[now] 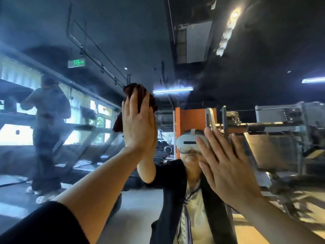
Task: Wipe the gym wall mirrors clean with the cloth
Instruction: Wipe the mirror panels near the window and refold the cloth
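The mirror (175, 50) fills almost all the view in front of us, and both our hands lie against it. In its glass we see the reflected gym: a row of treadmills (84, 138) far out to the side of our left hand (137, 124), with another person (47, 131) standing on one, and grey weight machines (274, 138) beyond our right hand (228, 166). Between the two hands the glass shows our own reflection, in a dark jacket and a white headset (190, 142).

Our left hand is raised and flat, fingers together, and it presses the dark red cloth (139, 97) to the mirror. The cloth shows above the fingertips and hangs out beside the thumb. Our right hand is lower, open wide with fingers spread, palm on the glass, and holds nothing. A green exit sign (76, 63) shows high above the left hand.
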Available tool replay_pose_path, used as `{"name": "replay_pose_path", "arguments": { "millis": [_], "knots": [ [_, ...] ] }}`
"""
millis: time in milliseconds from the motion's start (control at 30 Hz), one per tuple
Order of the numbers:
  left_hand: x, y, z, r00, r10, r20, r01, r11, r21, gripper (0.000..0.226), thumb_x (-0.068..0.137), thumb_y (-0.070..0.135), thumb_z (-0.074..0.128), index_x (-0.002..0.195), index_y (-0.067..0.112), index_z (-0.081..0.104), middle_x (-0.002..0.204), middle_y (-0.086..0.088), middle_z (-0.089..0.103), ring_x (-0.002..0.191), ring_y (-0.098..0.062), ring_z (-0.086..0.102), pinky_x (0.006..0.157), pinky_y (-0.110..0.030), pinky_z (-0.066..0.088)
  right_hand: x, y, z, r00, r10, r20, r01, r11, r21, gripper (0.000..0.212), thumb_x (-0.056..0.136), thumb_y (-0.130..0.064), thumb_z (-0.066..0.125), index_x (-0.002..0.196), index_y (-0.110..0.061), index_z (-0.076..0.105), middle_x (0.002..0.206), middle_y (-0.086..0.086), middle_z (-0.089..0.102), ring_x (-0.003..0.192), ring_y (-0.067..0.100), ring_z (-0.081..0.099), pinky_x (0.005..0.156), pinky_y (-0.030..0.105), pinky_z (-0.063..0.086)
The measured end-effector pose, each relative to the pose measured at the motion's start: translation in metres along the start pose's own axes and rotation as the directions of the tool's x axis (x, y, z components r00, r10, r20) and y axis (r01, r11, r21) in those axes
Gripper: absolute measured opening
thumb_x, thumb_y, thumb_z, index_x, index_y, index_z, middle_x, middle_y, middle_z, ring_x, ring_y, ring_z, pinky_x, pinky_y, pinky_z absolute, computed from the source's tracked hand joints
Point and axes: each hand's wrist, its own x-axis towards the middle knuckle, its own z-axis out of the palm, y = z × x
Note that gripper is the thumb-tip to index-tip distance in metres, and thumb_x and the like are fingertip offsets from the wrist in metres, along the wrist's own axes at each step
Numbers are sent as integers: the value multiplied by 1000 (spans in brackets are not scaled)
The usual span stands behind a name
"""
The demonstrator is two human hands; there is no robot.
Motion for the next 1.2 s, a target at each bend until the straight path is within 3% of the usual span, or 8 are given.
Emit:
{"name": "replay_pose_path", "arguments": {
  "millis": [100,233,433,533,633,767,933,1200],
  "knots": [
    [-27,52,19,954,298,39,-297,954,-32,45,99,14,52,143,12,51,155,-16,39,143,-37,30,121,-51,21,0,1,0,999,13,-29,-13,1000,6,56,107,-41,25,157,-16,27,165,13,21,153,30,19,121,57,19],
    [-70,44,11,891,438,118,-437,899,-35,54,93,9,67,143,13,49,154,-15,37,144,-33,25,120,-49,21,-4,-3,0,997,57,-48,-57,998,13,55,107,-39,29,155,-13,34,164,13,25,152,31,22,122,54,17],
    [-186,-30,-20,976,154,157,-159,987,21,44,99,19,45,143,14,46,152,-18,33,137,-44,33,113,-61,34,-42,-32,0,984,170,45,-171,985,28,66,107,-45,23,159,-5,18,166,20,11,155,34,8,124,56,11],
    [-266,-23,-34,975,21,220,-36,997,62,60,92,10,62,147,17,40,154,-18,30,140,-43,29,114,-62,24,-58,-52,2,970,231,81,-233,972,26,70,106,-47,24,158,-2,17,166,22,8,154,36,5,125,55,5],
    [-294,-12,-41,958,42,285,-58,997,48,77,80,6,76,147,17,40,154,-14,29,145,-36,22,113,-56,13,-67,-60,5,969,231,88,-234,972,22,71,106,-47,29,158,1,17,165,24,8,154,38,5,125,55,6],
    [-209,-18,-35,941,204,272,-201,979,-39,48,101,22,46,148,16,41,157,-15,29,146,-33,22,123,-53,17,-73,-58,6,978,185,96,-187,982,18,76,104,-50,30,157,3,17,164,27,9,153,41,7,123,59,12],
    [-89,5,-7,994,-8,107,12,999,-43,49,102,23,35,150,13,43,157,-20,32,144,-41,29,115,-60,30,-74,-58,9,982,181,53,-182,983,20,76,103,-51,31,157,2,20,164,26,11,153,40,8,123,58,12],
    [-263,24,-14,963,179,203,-170,984,-61,55,93,12,59,145,16,41,152,-14,30,143,-33,23,119,-52,22,-77,-62,4,979,181,94,-182,983,7,72,108,-48,26,159,1,10,164,27,8,154,40,4,124,56,5]
  ]
}}
